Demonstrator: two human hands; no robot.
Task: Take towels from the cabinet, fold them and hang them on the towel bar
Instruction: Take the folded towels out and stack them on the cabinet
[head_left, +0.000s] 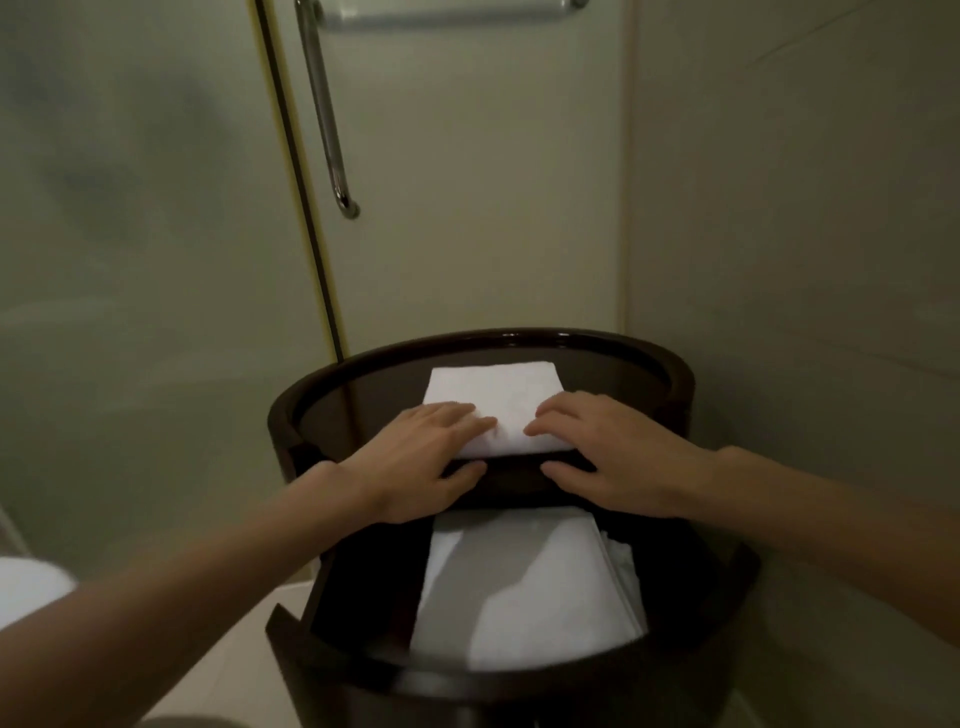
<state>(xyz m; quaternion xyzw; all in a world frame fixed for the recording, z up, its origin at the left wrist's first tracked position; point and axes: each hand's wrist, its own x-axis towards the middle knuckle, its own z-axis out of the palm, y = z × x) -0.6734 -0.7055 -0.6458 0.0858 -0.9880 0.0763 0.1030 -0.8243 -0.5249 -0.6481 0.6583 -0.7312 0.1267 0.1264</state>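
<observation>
One towel (498, 402), white, folded to a small flat rectangle, lies on the top of the cabinet (675, 374), its near edge at the front rim. Handling, as judged: light, soft, limp, not fragile; the folds will slump or open if it is lifted by one corner, and the dark glossy top may let it slide under a push. Best hold, as judged: both near corners, or a pinch across the full folded thickness at the near edge, so that the layers travel together. Left hand (415, 457): fingers straight and together, laid flat on the towel's near left part, pressing down; thumb spread apart and lying lower, along the cabinet rim below the towel's edge; nothing enclosed. Right hand (608, 447): the same on the near right part, fingers flat on the cloth, thumb lower on the rim; nothing enclosed. The fingertips of the two hands point toward each other and lie close, not touching. Neither hand has taken hold yet; both only bear on the cloth, as if smoothing a fold. Drawer (363, 587): pulled out below the hands, holding a stack (519, 597) of further folded white towels, untouched. Pale bar (441, 13): at the top edge on the wall behind, well apart from the towel, nothing hung on it; whether it is the towel bar cannot be told.
</observation>
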